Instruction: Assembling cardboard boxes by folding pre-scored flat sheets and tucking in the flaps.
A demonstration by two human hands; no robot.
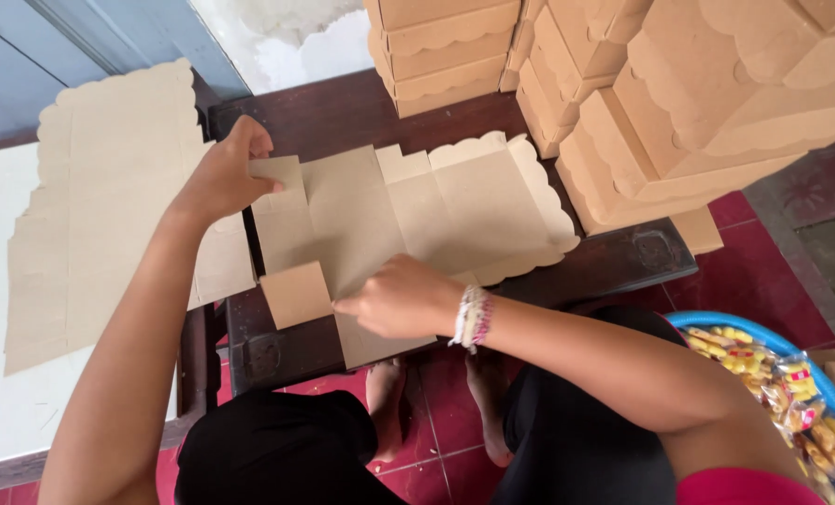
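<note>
The left hand (pixel 223 175) reaches forward on a straight arm, fingers pinched. The right hand (pixel 401 297) lies lower, knuckles up, fingers curled, perhaps pressing down; its wrist is bent inward.

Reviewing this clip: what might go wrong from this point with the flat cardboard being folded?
1. The cardboard sheet overhangs the dark wooden table's front edge; pressing from the right hand might crease it off the fold line.
2. The left hand pinches only a corner flap, which may tear or bend.
3. The stacked boxes lean close and might topple onto the work.
</note>
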